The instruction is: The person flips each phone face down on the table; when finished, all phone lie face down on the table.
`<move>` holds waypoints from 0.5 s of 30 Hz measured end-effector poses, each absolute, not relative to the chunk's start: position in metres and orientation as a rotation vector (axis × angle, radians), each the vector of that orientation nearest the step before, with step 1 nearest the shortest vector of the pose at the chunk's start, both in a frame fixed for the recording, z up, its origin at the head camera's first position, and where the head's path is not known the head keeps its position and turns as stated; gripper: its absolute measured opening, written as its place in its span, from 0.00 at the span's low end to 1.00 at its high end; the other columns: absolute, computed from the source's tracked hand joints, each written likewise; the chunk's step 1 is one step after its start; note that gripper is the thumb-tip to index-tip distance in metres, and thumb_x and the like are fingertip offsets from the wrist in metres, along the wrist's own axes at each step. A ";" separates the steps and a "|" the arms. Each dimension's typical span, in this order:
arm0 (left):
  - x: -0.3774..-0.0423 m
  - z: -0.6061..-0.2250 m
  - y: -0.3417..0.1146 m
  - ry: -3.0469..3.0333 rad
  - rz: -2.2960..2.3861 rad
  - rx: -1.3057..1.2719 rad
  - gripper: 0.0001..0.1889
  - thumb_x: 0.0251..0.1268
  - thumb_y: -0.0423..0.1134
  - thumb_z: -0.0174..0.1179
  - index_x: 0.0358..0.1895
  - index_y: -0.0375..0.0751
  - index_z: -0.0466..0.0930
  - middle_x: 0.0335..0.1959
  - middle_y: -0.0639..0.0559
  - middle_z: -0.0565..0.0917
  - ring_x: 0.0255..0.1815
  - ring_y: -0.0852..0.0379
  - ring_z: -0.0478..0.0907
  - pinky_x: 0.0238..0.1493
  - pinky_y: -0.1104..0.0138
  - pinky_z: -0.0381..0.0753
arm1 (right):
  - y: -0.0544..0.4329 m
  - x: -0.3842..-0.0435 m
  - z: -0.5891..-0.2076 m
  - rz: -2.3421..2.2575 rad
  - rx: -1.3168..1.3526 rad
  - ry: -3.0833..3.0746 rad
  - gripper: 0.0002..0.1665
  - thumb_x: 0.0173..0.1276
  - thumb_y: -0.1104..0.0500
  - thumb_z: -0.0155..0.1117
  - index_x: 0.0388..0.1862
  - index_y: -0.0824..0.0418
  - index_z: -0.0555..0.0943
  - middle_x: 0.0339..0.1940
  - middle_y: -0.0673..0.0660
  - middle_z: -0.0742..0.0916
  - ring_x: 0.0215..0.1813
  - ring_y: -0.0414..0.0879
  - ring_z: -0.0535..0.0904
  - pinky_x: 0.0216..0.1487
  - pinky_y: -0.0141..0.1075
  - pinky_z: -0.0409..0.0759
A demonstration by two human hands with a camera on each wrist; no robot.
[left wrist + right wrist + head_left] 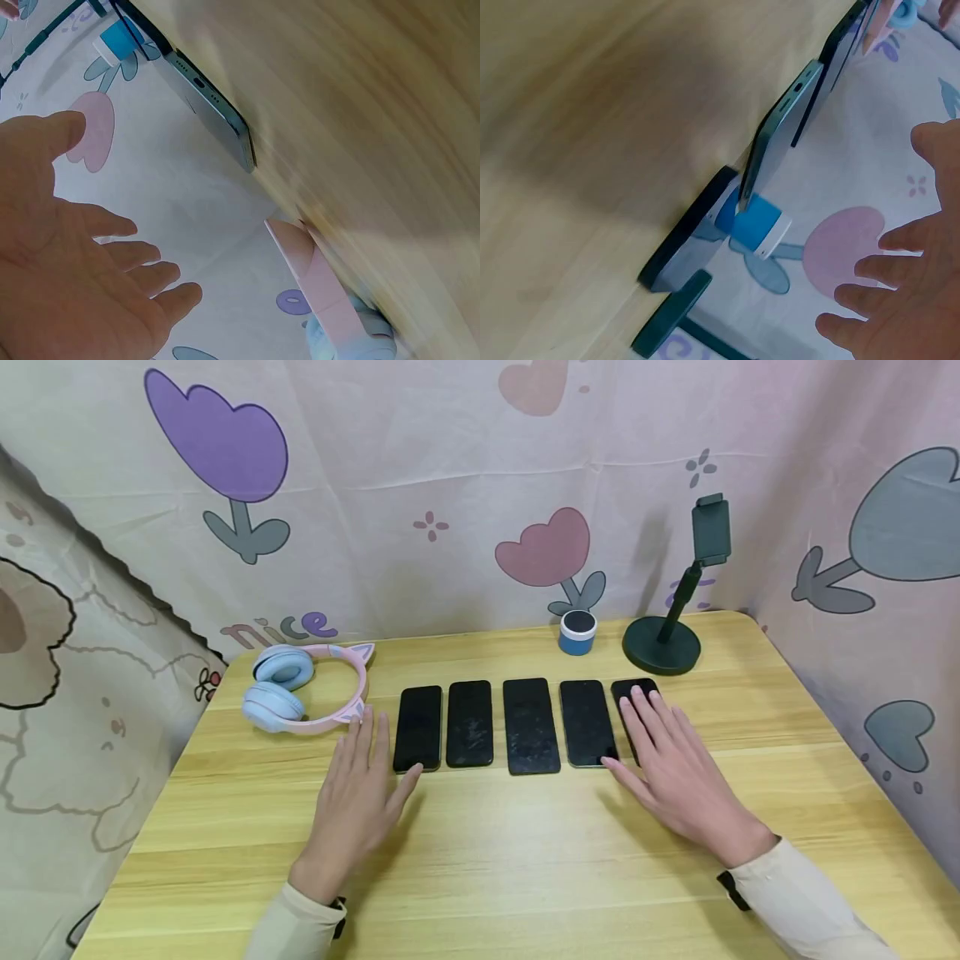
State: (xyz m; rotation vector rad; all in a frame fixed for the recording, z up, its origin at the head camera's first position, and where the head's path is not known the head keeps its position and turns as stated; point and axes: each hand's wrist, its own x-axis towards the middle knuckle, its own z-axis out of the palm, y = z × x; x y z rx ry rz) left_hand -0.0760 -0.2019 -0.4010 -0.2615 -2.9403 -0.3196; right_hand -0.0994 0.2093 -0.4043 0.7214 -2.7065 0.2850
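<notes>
Several dark smartphones lie in a row on the table, screens up; the leftmost phone (417,729) and a middle phone (532,727) show whole in the head view. My left hand (354,806) is palm down with fingers extended, left of the leftmost phone, its fingertips by the headphones' pink band (322,725). My right hand (675,781) spreads over the rightmost phone (628,689), hiding much of it, with the thumb near the lower corner of the phone beside it (587,722). In the wrist views the left palm (82,277) and right palm (915,300) hold nothing.
Headphones (273,706) with blue ear cups and cat ears lie at the back left of the wooden table (495,877). A small blue and white round container (577,639) and a dark green phone stand (662,646) are at the back right. A patterned curtain (420,435) hangs behind.
</notes>
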 end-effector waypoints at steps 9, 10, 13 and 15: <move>-0.076 -0.397 -0.211 -2.920 -0.451 -0.210 0.43 0.78 0.60 0.48 0.82 0.35 0.47 0.82 0.36 0.46 0.81 0.37 0.45 0.76 0.43 0.51 | 0.185 -0.112 -0.401 0.305 0.825 -2.680 0.48 0.76 0.40 0.57 0.80 0.69 0.57 0.80 0.68 0.61 0.80 0.63 0.54 0.79 0.54 0.50; -0.077 -0.396 -0.212 -2.921 -0.463 -0.197 0.43 0.78 0.60 0.49 0.82 0.36 0.47 0.82 0.37 0.46 0.81 0.36 0.46 0.75 0.42 0.53 | 0.181 -0.113 -0.401 0.312 0.837 -2.679 0.48 0.76 0.40 0.57 0.80 0.69 0.57 0.80 0.68 0.61 0.80 0.63 0.54 0.79 0.53 0.50; -0.078 -0.394 -0.216 -2.912 -0.486 -0.176 0.42 0.78 0.60 0.49 0.81 0.36 0.48 0.81 0.35 0.50 0.79 0.33 0.51 0.72 0.39 0.57 | 0.171 -0.117 -0.399 0.322 0.873 -2.675 0.48 0.76 0.39 0.58 0.79 0.70 0.58 0.79 0.69 0.62 0.80 0.63 0.54 0.78 0.53 0.52; -0.079 -0.394 -0.218 -2.904 -0.497 -0.168 0.41 0.78 0.59 0.49 0.81 0.34 0.51 0.80 0.33 0.54 0.77 0.31 0.55 0.70 0.37 0.60 | 0.163 -0.119 -0.398 0.330 0.894 -2.673 0.48 0.76 0.39 0.57 0.79 0.70 0.58 0.79 0.69 0.63 0.80 0.63 0.55 0.77 0.54 0.54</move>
